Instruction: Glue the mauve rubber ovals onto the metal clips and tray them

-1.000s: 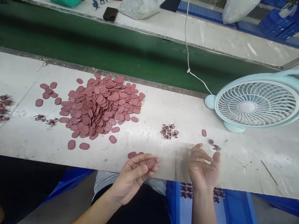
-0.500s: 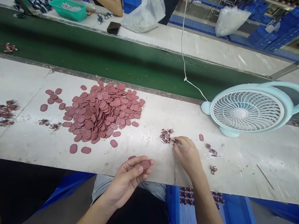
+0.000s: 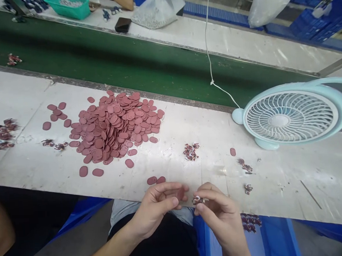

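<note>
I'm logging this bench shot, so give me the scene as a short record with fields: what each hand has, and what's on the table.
left hand: pinches one red oval disc at the table edge
right hand: pinches a small figure, close to the disc
pile: red oval discs heaped on the table, strays around it
small figures: a cluster beyond the hands, a few more to the right
fan: pale blue, at the table's far right
belt: green, behind the table

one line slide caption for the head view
Left hand pinches a maroon disc, right hand a small figure.
</note>
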A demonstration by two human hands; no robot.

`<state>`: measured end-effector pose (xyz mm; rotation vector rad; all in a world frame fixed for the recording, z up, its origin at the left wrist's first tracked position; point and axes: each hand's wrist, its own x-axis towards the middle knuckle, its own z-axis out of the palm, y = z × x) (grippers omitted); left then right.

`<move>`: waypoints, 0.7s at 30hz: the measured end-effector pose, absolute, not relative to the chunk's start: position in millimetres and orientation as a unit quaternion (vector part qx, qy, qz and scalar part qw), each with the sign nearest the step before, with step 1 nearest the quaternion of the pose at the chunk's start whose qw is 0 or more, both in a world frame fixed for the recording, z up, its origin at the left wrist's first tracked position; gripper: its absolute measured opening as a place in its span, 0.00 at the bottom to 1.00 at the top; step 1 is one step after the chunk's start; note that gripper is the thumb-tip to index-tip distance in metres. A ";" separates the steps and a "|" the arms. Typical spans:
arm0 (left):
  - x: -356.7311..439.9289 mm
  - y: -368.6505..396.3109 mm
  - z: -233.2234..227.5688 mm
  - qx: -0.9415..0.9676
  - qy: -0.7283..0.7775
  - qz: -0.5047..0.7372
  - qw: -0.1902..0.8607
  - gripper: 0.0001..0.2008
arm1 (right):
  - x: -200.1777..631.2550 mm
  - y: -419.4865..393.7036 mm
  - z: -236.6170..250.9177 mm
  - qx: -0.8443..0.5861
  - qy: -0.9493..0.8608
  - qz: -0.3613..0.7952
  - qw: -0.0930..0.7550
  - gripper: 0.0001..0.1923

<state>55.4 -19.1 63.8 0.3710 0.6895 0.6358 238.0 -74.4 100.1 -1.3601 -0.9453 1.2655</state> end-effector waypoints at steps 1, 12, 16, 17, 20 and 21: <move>56.2 -19.9 63.8 0.189 0.327 0.310 0.872 0.14 | 233.2 -74.6 101.3 -0.560 -0.385 0.528 0.509 0.10; 54.8 -25.7 58.7 0.254 0.287 0.326 0.864 0.15 | 223.6 -73.3 105.2 -0.647 -0.342 0.516 0.447 0.05; 57.1 -24.8 62.6 0.231 0.317 0.321 0.862 0.11 | 221.2 -73.6 105.0 -0.649 -0.334 0.516 0.449 0.06; 57.6 -24.5 63.4 0.232 0.323 0.320 0.860 0.09 | 221.2 -73.9 104.6 -0.648 -0.332 0.517 0.450 0.06; 58.3 -24.1 65.1 0.260 0.340 0.316 0.847 0.03 | 223.0 -74.0 103.2 -0.636 -0.320 0.541 0.447 0.06; 58.4 -24.2 65.5 0.270 0.347 0.313 0.842 0.02 | 223.9 -73.6 102.8 -0.627 -0.311 0.556 0.447 0.07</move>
